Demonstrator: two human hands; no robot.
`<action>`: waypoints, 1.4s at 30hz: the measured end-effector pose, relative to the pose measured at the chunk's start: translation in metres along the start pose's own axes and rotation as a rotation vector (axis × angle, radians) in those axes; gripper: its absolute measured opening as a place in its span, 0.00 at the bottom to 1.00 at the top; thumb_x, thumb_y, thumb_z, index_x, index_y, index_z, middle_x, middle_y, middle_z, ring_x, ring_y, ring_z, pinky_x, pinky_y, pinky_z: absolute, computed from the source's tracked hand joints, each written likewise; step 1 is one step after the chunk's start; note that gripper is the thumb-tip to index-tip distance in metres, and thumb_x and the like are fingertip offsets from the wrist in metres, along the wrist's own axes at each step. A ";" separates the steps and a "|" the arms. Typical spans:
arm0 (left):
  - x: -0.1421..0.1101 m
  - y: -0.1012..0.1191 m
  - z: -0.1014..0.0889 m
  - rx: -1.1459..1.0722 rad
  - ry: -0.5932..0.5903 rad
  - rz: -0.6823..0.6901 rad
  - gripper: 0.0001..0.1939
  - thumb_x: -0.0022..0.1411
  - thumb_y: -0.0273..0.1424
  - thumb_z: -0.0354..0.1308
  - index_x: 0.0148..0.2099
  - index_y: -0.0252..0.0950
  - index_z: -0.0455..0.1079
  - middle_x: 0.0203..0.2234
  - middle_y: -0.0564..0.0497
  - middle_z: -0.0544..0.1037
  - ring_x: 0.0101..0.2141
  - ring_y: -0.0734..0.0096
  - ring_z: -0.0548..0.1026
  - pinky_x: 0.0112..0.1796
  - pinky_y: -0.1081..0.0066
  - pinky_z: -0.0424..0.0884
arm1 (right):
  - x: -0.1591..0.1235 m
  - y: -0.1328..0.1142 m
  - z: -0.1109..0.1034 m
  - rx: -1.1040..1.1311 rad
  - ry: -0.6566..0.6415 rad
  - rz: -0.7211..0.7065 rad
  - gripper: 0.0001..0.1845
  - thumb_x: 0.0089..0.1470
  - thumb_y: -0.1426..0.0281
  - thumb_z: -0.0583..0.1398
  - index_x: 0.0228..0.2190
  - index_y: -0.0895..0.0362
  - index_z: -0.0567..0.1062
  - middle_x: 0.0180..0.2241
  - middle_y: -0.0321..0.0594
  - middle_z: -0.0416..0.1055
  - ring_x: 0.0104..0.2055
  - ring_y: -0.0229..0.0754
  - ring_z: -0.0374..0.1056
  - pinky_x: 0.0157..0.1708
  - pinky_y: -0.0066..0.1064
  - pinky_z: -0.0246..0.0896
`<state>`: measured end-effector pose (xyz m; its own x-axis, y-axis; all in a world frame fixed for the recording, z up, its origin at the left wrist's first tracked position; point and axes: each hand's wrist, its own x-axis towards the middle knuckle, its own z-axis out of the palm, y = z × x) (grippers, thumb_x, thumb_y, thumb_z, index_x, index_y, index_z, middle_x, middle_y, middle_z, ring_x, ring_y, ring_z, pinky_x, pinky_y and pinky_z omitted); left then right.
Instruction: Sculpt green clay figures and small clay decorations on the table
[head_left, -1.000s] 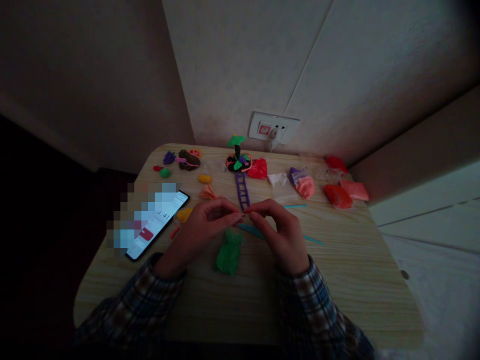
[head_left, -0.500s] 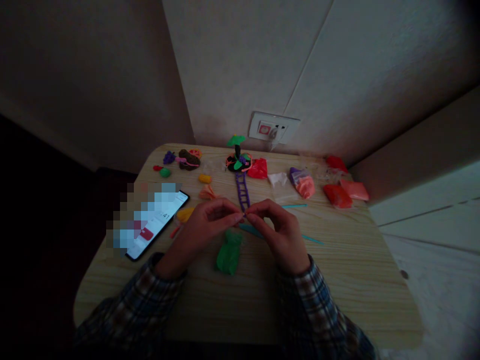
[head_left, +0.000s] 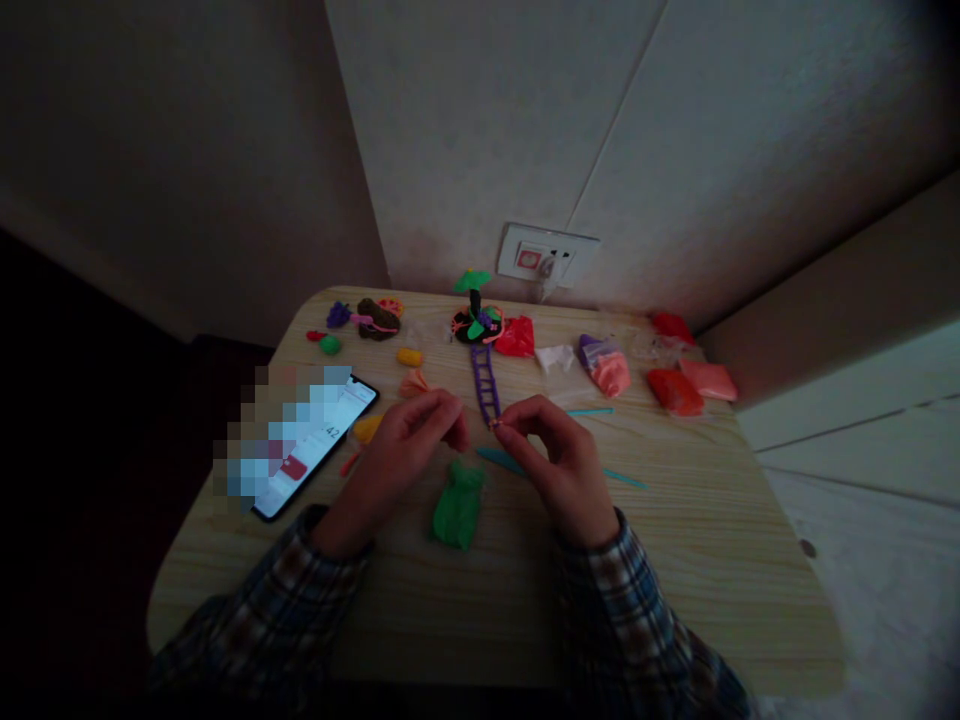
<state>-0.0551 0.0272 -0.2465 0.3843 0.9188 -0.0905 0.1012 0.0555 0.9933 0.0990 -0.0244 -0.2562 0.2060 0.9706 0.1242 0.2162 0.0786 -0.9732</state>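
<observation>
My right hand (head_left: 566, 465) pinches a tiny orange-looking piece (head_left: 495, 424) between thumb and forefinger, too small to name surely. It is held at the near end of a purple clay ladder (head_left: 484, 380), which leads back to a dark clay island model (head_left: 478, 325) with a green-topped tree (head_left: 472, 281). My left hand (head_left: 416, 435) is apart from it on the left, thumb pressed to curled fingers; whatever may be in them is hidden. Between and below the hands lies a green clay packet (head_left: 457, 507). A blue modelling tool (head_left: 501, 460) lies partly behind my right hand.
On the left lies a phone (head_left: 315, 445), partly pixelated. Yellow clay (head_left: 367, 430) is behind my left wrist. Red (head_left: 516, 337), pink-and-purple (head_left: 606, 367) and orange clay packets (head_left: 676, 391) lie toward the back and right. A wall socket (head_left: 549, 252) with a plug is above the table.
My left hand has drawn away to the left from the right fingertips, its fingers curling. My right hand stays almost in place, with the tiny piece now showing at its fingertips.
</observation>
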 end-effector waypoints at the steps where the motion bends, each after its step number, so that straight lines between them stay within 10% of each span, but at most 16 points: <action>1: 0.000 0.000 0.000 -0.019 0.013 0.004 0.14 0.61 0.37 0.54 0.25 0.37 0.68 0.22 0.53 0.72 0.28 0.70 0.71 0.34 0.70 0.70 | 0.000 0.000 0.000 -0.006 0.004 0.000 0.04 0.50 0.67 0.62 0.27 0.55 0.73 0.26 0.36 0.72 0.31 0.39 0.68 0.33 0.32 0.64; 19: 0.002 0.000 -0.003 0.024 0.025 -0.012 0.11 0.55 0.32 0.61 0.40 0.36 0.80 0.28 0.51 0.80 0.31 0.69 0.75 0.37 0.71 0.70 | -0.001 0.002 0.000 -0.032 0.012 -0.028 0.04 0.51 0.68 0.62 0.28 0.55 0.73 0.27 0.36 0.72 0.31 0.39 0.68 0.33 0.31 0.64; 42: 0.005 0.000 -0.006 0.025 0.084 -0.014 0.09 0.55 0.34 0.58 0.27 0.36 0.66 0.22 0.55 0.69 0.27 0.72 0.70 0.33 0.73 0.68 | -0.002 0.002 0.000 -0.023 0.054 -0.024 0.04 0.52 0.67 0.61 0.28 0.55 0.72 0.27 0.36 0.72 0.30 0.39 0.68 0.33 0.31 0.64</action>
<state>-0.0587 0.0337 -0.2461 0.3043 0.9477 -0.0966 0.1292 0.0594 0.9898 0.0987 -0.0258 -0.2584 0.2516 0.9547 0.1587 0.2438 0.0962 -0.9651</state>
